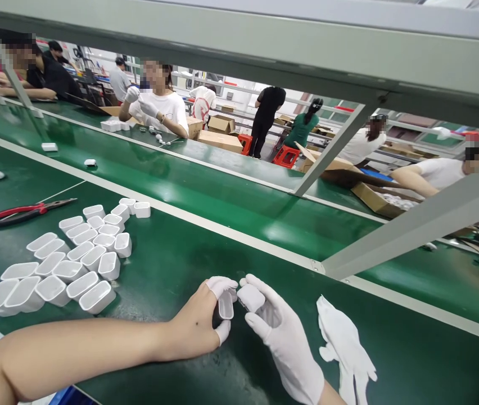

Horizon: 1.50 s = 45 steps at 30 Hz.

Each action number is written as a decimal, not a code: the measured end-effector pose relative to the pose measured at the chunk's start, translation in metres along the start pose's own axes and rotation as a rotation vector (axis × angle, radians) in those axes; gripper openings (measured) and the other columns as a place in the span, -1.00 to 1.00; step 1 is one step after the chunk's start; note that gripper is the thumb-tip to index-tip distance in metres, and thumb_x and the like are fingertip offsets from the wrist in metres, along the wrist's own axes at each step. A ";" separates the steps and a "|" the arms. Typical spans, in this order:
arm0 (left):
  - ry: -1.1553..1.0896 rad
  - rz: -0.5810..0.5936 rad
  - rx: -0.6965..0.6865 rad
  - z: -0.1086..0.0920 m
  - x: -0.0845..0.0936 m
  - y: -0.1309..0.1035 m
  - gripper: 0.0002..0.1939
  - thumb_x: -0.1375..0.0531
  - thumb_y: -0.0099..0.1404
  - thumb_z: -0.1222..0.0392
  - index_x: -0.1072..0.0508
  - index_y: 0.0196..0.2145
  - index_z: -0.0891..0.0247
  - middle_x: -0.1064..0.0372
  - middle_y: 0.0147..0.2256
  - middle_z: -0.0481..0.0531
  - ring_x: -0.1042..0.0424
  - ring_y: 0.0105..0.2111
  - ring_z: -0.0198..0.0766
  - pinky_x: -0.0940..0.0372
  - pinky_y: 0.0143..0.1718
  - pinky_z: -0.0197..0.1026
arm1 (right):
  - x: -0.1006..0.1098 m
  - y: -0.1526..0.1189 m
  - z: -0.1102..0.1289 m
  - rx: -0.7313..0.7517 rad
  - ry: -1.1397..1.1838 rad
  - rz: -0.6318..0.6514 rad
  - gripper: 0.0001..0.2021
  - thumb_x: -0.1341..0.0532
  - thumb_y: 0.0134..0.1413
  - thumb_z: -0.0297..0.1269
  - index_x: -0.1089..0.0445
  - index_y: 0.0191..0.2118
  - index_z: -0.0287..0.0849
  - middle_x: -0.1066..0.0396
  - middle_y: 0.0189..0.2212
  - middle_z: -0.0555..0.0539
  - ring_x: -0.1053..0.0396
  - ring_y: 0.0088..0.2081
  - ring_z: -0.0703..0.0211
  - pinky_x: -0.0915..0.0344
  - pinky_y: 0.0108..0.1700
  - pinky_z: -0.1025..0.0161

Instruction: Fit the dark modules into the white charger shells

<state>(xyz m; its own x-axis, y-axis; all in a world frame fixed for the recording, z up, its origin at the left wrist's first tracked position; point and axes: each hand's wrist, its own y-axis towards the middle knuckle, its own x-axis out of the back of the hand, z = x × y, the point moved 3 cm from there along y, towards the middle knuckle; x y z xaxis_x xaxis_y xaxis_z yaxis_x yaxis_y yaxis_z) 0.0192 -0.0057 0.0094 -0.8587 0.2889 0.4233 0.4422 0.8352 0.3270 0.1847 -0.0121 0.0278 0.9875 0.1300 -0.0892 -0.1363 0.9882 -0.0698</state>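
My left hand (pixel 199 320), with white covers on its fingertips, grips a small white plastic case shell (pixel 226 305) whose hollow side faces me. Close beside it, my right hand (pixel 284 337) in a white glove holds a rounded white piece (pixel 251 298) between thumb and fingers. A narrow gap separates the two pieces. Part of the rounded piece is hidden by the glove, so its kind is unclear. To the left, several hollow white shells (pixel 68 270) stand in a loose cluster on the green bench (pixel 172 253).
Red-handled pliers (pixel 32 211) lie at the left beyond the shells. A loose white glove (pixel 344 343) rests right of my right hand. A slanted metal post (pixel 412 219) rises from the rail. Across the conveyor, a person in white gloves (pixel 159 107) works, with cardboard boxes (pixel 220 140) behind.
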 end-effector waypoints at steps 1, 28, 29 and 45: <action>0.004 0.003 -0.004 -0.001 0.000 0.000 -0.29 -0.11 0.08 0.54 -0.09 0.16 0.11 -0.18 0.07 0.10 -0.23 0.05 -0.09 -0.22 0.12 0.05 | -0.001 0.001 0.002 -0.065 0.043 0.012 -0.37 -0.45 -0.08 -0.12 -0.32 0.13 -0.09 -0.34 0.12 -0.18 -0.28 0.15 -0.13 -0.14 0.26 -0.10; -0.134 0.110 0.059 0.005 -0.005 -0.001 -0.23 -0.19 0.15 0.39 0.07 0.24 0.20 -0.32 -0.21 -0.01 -0.36 -0.16 -0.21 -0.29 0.05 -0.04 | -0.002 -0.006 -0.003 0.448 -0.814 0.061 -0.49 -0.29 0.07 -0.35 -0.27 0.13 0.16 -0.40 -0.03 0.01 -0.41 -0.04 0.07 -0.40 -0.01 0.10; -0.127 0.108 0.055 0.006 -0.005 -0.001 -0.22 -0.19 0.15 0.38 0.07 0.25 0.20 -0.33 -0.19 0.00 -0.36 -0.16 -0.21 -0.29 0.05 -0.03 | -0.002 -0.006 -0.002 0.447 -0.810 0.068 -0.50 -0.29 0.06 -0.35 -0.28 0.13 0.14 -0.41 -0.04 0.00 -0.41 -0.05 0.06 -0.41 -0.02 0.10; -0.087 0.108 0.047 0.008 -0.006 -0.002 -0.18 -0.19 0.12 0.38 0.08 0.27 0.19 -0.29 0.00 0.11 -0.34 -0.11 -0.17 -0.28 0.07 -0.01 | -0.008 -0.005 -0.003 0.386 -0.794 0.075 -0.54 -0.26 0.07 -0.42 -0.32 0.08 0.14 -0.44 -0.13 0.03 -0.41 -0.13 0.08 -0.38 -0.08 0.10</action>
<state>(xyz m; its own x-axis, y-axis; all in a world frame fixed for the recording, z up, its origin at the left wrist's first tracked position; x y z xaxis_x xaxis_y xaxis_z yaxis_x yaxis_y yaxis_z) 0.0214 -0.0052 -0.0008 -0.8268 0.4165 0.3781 0.5227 0.8174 0.2424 0.1773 -0.0180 0.0260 0.7597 0.0719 0.6463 -0.3085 0.9147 0.2610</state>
